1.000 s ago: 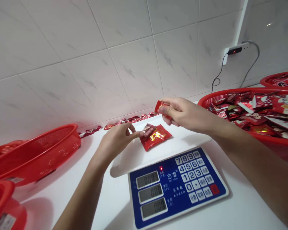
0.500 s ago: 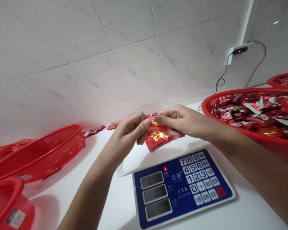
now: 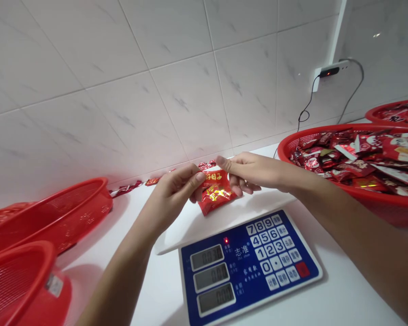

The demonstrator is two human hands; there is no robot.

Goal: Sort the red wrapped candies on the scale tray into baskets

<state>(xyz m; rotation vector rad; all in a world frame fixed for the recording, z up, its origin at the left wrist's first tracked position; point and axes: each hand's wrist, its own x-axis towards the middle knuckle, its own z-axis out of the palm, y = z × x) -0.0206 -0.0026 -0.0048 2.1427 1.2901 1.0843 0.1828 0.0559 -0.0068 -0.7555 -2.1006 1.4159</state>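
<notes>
My left hand (image 3: pixel 180 186) pinches the left edge of a small red packet (image 3: pixel 215 176) with yellow lettering, between thumb and fingers. My right hand (image 3: pixel 246 173) is at the packet's right side, thumb raised and apart from its loosely curled fingers, with nothing held in it. Just below, another shiny red packet (image 3: pixel 218 197) with gold print appears to lie on the white pan of the scale (image 3: pixel 197 228); where the two packets meet is unclear. The scale's blue panel (image 3: pixel 248 267) faces me, its top display reading about 0.030.
At right, a large red basket (image 3: pixel 287 156) is heaped with red packets, with another basket (image 3: pixel 372 113) behind it. Red baskets (image 3: pixel 97 188) (image 3: pixel 37 258) stand at left. Several small packets (image 3: pixel 125 188) lie along the tiled wall. A cable (image 3: pixel 304 111) hangs from a socket.
My right thumb and fingers have come apart and moved off the packet, showing more of its lettering. My left hand keeps its pinch. The view has shifted slightly right.
</notes>
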